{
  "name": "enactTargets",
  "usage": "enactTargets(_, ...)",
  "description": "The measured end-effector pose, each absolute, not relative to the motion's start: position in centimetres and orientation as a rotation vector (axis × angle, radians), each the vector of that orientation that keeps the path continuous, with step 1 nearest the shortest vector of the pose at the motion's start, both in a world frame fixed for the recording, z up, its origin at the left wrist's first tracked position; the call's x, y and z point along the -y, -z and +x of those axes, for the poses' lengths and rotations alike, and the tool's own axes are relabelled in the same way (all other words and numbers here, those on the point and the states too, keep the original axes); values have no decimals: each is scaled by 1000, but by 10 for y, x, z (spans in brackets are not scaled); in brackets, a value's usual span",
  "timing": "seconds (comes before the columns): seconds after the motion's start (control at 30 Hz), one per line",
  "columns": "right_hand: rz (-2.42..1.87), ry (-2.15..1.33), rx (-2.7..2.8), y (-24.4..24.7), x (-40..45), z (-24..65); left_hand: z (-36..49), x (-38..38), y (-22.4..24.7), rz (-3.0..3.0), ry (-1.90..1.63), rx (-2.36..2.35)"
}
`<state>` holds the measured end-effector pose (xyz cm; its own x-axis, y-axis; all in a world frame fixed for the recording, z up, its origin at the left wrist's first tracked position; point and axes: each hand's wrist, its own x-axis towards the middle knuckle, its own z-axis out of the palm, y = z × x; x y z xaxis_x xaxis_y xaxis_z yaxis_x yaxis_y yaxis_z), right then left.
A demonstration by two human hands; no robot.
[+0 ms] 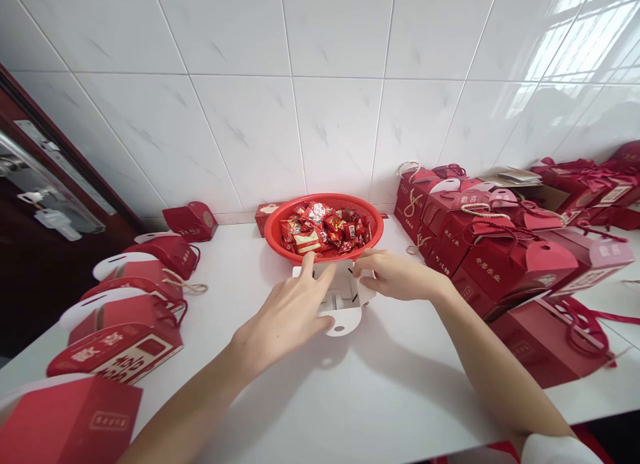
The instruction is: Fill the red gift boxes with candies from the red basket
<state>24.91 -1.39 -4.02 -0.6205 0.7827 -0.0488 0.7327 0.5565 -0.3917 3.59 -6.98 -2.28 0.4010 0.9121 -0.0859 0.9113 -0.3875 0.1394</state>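
A small open candy box [345, 321] sits in the middle of the white table, its white inside facing up and its rounded, holed flap folded out towards me. My left hand [287, 317] holds the box at its left side, thumb by the near flap and fingers across the left edge. At the right edge, the fingers of my right hand [397, 275] are bent around the side flap. Dark slots show in the flaps. Just behind the box stands a red plastic basket [275, 241] with many red-wrapped candies [333, 227] in it.
Red gift boxes [135, 324] with rope handles line the left side of the table [320, 404]. More red boxes [510, 264] crowd the right side. A small red box [265, 217] is partly behind the basket. A tiled wall [340, 131] closes off the back; a dark door [30, 251] stands left.
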Motion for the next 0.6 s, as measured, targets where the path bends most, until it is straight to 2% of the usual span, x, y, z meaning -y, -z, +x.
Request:
enactTargets(0.3,-1559,-345,2805,39,40,231,32,63,22,2483,97,-1630)
enactTargets(0.6,-1565,-284,2805,30,42,250,28,46,27,2241,-154,-1337)
